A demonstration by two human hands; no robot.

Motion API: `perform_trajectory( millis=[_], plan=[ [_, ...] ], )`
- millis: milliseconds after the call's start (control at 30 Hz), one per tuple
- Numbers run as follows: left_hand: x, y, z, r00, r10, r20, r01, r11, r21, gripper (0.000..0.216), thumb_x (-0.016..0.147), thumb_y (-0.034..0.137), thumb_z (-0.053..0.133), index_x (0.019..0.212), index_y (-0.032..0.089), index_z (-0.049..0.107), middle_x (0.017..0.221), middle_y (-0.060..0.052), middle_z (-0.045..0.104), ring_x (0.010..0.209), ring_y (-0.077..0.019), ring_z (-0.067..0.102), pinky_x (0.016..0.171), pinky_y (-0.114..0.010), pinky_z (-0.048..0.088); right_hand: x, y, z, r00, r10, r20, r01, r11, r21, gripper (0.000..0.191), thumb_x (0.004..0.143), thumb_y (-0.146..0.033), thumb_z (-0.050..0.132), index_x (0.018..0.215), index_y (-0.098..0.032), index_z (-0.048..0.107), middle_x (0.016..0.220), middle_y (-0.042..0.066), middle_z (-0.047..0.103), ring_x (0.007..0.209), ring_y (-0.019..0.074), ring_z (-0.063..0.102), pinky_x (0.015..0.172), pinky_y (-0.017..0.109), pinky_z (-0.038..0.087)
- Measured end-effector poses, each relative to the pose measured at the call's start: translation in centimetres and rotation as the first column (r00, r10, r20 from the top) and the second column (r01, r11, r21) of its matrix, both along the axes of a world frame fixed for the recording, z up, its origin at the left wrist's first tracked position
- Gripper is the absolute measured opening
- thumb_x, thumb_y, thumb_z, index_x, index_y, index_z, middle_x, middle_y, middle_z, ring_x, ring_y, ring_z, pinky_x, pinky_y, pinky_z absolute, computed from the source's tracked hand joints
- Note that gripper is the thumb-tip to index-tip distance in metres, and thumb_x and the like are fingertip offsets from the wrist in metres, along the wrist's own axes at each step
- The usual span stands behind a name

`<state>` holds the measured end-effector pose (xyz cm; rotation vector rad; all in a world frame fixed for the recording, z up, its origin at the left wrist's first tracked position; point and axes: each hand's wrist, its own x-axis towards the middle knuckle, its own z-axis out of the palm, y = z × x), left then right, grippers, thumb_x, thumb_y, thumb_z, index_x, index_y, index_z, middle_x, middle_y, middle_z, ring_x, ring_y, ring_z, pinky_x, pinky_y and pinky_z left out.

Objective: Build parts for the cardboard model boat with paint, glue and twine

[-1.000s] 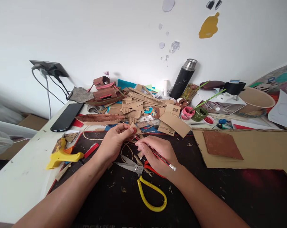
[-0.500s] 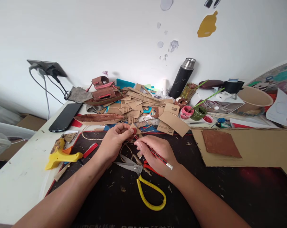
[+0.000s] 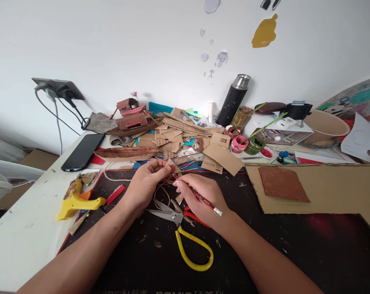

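Observation:
My left hand [image 3: 148, 179] pinches a small piece of cardboard [image 3: 172, 164], with a small red round thing at the thumb tip. In my right hand [image 3: 201, 196] is a red and black pencil [image 3: 205, 200], its tip pointing toward the cardboard piece; whether they touch I cannot tell. Below the hands lie opened scissors [image 3: 195, 241] with a yellow handle, blades toward the left. Something with red handles [image 3: 197, 217] is partly hidden under my right hand. Thin string [image 3: 163, 195] loops on the dark mat [image 3: 136, 253] between the hands.
At the left are a yellow glue gun [image 3: 76, 200], a red clip-like piece [image 3: 115, 194] and a phone [image 3: 83, 152]. Behind stand a brown model boat [image 3: 131, 122], cardboard scraps [image 3: 174, 134], a black flask [image 3: 232, 102] and paint pots [image 3: 239, 143]. A cardboard sheet [image 3: 332, 188] lies right.
The whole view has shifted slightly to the left. Both hands keep nearly the same pose, still holding the cardboard piece and the pencil.

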<state>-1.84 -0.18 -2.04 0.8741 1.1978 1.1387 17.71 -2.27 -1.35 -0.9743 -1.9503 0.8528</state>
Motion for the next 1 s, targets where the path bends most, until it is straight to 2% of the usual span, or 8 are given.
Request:
perform_trajectory(
  millis=[700, 833, 1000],
  plan=[
    [-0.04, 0.04, -0.35, 1.000, -0.012, 0.005, 0.012, 1.000, 0.001, 0.042, 0.070, 0.050, 0.096, 0.084, 0.019, 0.072, 0.078, 0.000, 0.073, 0.067, -0.0149, 0.061, 0.067, -0.028, 0.045, -0.06, 0.02, -0.01, 1.000, 0.014, -0.002, -0.014, 1.000, -0.005, 0.027, 0.112, -0.033, 0.053, 0.100, -0.024, 0.075, 0.095, 0.005, 0.081, 0.079, 0.0181, 0.076, 0.077, 0.029, 0.057],
    [-0.06, 0.04, -0.44, 1.000, -0.026, 0.001, 0.026, 1.000, -0.004, 0.043, 0.071, 0.050, 0.096, 0.086, 0.018, 0.072, 0.077, 0.000, 0.073, 0.066, -0.0144, 0.060, 0.066, -0.027, 0.044, -0.13, -0.05, 0.08, 1.000, 0.024, 0.007, -0.024, 1.000, 0.008, 0.027, 0.112, -0.031, 0.053, 0.097, -0.022, 0.074, 0.088, 0.004, 0.080, 0.076, 0.0172, 0.075, 0.076, 0.028, 0.056],
    [-0.02, 0.03, -0.32, 1.000, 0.006, 0.030, -0.006, 1.000, -0.002, 0.045, 0.069, 0.050, 0.098, 0.084, 0.017, 0.072, 0.078, -0.001, 0.073, 0.067, -0.0142, 0.060, 0.067, -0.027, 0.045, -0.09, -0.09, 0.27, 0.990, -0.021, -0.139, 0.019, 1.000, -0.017, 0.027, 0.112, -0.034, 0.056, 0.099, -0.021, 0.076, 0.088, 0.004, 0.079, 0.072, 0.0156, 0.076, 0.071, 0.027, 0.058]
  ],
)
